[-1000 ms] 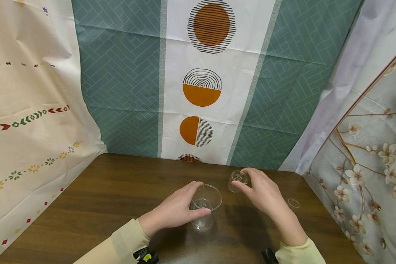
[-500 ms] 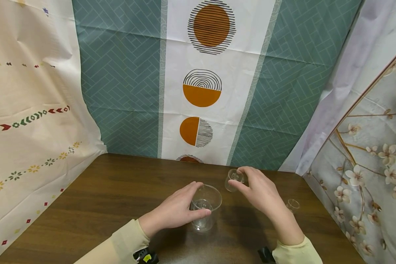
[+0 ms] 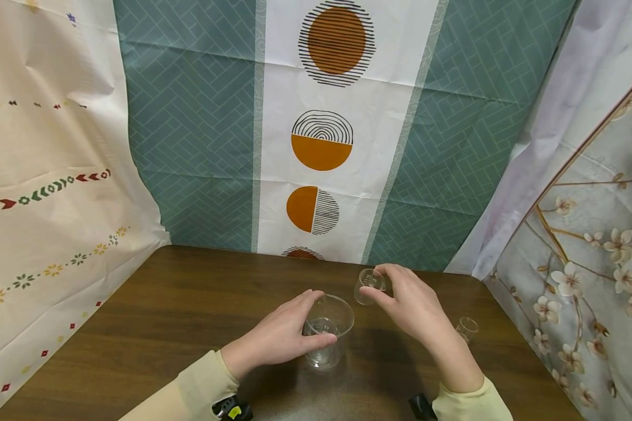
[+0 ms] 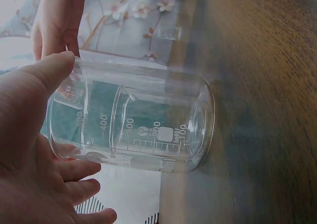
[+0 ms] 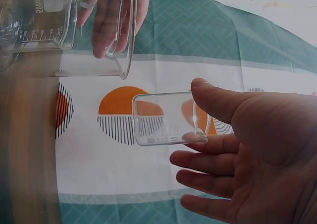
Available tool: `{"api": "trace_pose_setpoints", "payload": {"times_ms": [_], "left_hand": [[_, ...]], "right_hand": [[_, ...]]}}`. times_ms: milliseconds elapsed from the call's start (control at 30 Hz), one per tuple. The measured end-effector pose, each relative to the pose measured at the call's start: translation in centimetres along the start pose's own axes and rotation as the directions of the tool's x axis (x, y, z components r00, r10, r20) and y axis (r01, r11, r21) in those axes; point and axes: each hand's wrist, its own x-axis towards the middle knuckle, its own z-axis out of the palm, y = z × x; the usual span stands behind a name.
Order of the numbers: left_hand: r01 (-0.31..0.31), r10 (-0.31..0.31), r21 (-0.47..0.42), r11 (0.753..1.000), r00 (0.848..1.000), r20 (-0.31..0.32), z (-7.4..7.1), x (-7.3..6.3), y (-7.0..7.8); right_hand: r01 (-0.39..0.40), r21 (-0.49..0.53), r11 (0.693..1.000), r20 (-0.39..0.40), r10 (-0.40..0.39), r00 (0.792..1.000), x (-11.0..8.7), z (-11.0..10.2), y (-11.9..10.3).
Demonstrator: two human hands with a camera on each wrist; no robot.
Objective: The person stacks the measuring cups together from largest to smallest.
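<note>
A large clear beaker (image 3: 343, 334) stands upright on the table, a smaller graduated beaker (image 4: 157, 132) nested inside it. My left hand (image 3: 276, 334) grips the large one near its rim, thumb on the near side and fingers on the far side. Off to the right, my right hand (image 3: 415, 304) pinches a small beaker (image 5: 157, 119) by its rim between thumb and forefinger. This small beaker is raised above the tabletop, beyond and to the right of the large one. The other right fingers extend loosely below it in the right wrist view.
Another small glass vessel (image 3: 467, 327) stands to the right, partly behind my right wrist. The brown wooden table (image 3: 189, 304) meets a hanging green and white cloth (image 3: 200, 146) at its back. Patterned cloths flank both sides.
My right hand has shifted slightly left with the small beaker, bringing it nearer the large one. The left hand and the large beaker hold still.
</note>
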Motion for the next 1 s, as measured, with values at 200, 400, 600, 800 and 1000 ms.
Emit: {"api": "trace_pose_setpoints", "payload": {"times_ms": [200, 400, 600, 800, 1000], "left_hand": [[0.005, -0.005, 0.001, 1.0, 1.0, 0.002, 0.0, 0.0, 0.0], [-0.002, 0.002, 0.006, 1.0, 1.0, -0.003, 0.0, 0.0, 0.0], [0.0, 0.0, 0.005, 1.0, 1.0, -0.001, 0.0, 0.0, 0.0], [0.004, -0.004, 0.005, 1.0, 1.0, 0.003, 0.0, 0.1, 0.0], [0.003, -0.003, 0.004, 1.0, 1.0, 0.003, -0.1, 0.1, 0.1]], "right_hand": [[0.01, 0.01, 1.0, -0.008, -0.01, 1.0, 0.0, -0.2, -0.5], [0.015, 0.01, 1.0, -0.015, -0.015, 1.0, -0.1, -0.2, -0.9], [0.021, 0.012, 1.0, -0.026, -0.021, 0.999, -0.3, -0.1, -1.0], [0.039, 0.008, 0.999, -0.042, -0.038, 0.998, -0.4, -0.1, -1.3], [0.061, 0.013, 0.998, -0.055, -0.06, 0.997, -0.4, 0.1, -1.5]]}}
